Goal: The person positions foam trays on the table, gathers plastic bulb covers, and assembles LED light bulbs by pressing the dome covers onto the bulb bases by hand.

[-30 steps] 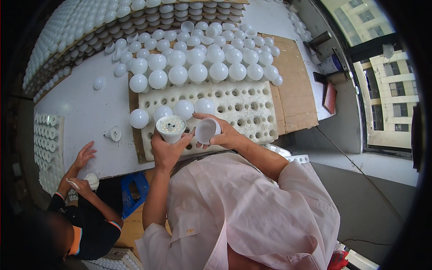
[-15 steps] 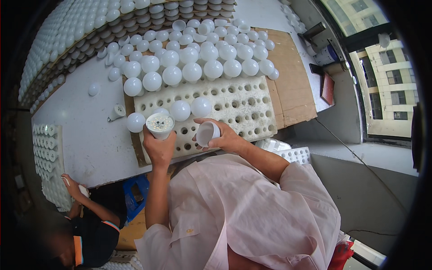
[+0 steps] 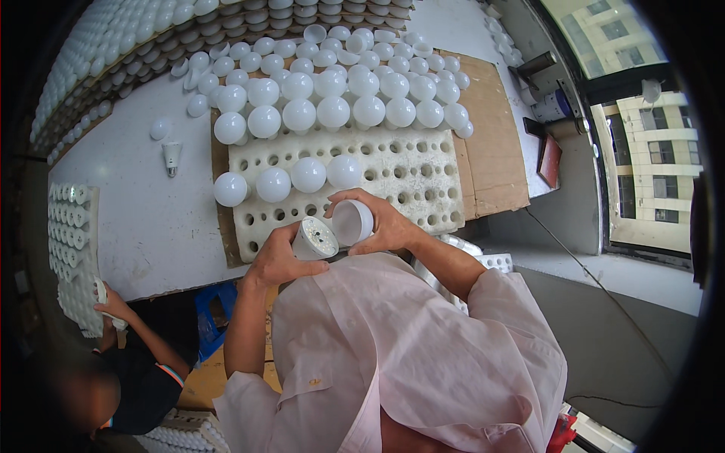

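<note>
My left hand (image 3: 276, 260) is closed around a white LED bulb base (image 3: 317, 237), its round board of small LEDs facing up and to the right. In my right hand (image 3: 385, 226) is a white bulb cover (image 3: 353, 222), its open rim turned toward the base. Base and cover are side by side, close together; whether their rims touch I cannot tell. Both hands are at the near edge of a white foam tray (image 3: 423, 185) with rows of holes. A row of round white bulbs (image 3: 273, 185) stands in the tray just beyond my hands.
More round bulbs (image 3: 332, 112) and loose covers crowd the far side on cardboard (image 3: 491, 143). Stacked boards of bulbs (image 3: 143, 38) rise at far left. An uncovered bulb base (image 3: 172, 158) lies on the table. A co-worker's hand (image 3: 113, 303) is beside another foam tray (image 3: 78, 291), lower left.
My left hand has brought the bulb base right and nearer to me, beside the cover, tilting its board toward it. The cover has turned slightly. The co-worker's hand has shifted.
</note>
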